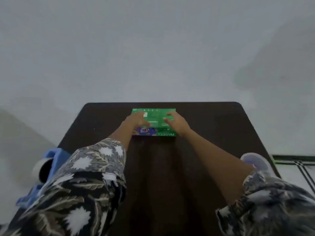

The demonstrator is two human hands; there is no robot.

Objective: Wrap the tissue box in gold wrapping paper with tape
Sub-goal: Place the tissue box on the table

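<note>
both hands on a bare green tissue box, no gold paper in view

a green tissue box [154, 116] lies flat at the far middle of a dark table [204, 133], with its long side facing you. a purple patch and upside-down lettering show on its near face. the box is bare, and no gold paper is visible anywhere.

expect it to be light, since it is thin card around soft tissue. it should be stiff along edges and corners but give in the middle of the top, so press gently there. the printed card looks smooth and may slide on the table top. the surest hold is probably at the two short ends, or with thumbs on the near face and fingers over the far edge.

your left hand [138, 119] lies on the left half of the top. its fingers are stretched forward and flat, not hooked over an edge. your right hand [176, 122] rests on the right half. its fingers look bent, and the blur hides whether they press or pinch anything. the box sits beneath both hands, and a strip of its top shows between them.

further out, a white mug [40, 169] sits against a blue cloth [56, 155] by your left sleeve. a clear round object [254, 161] sits at the table's right edge, too blurred to name.
</note>
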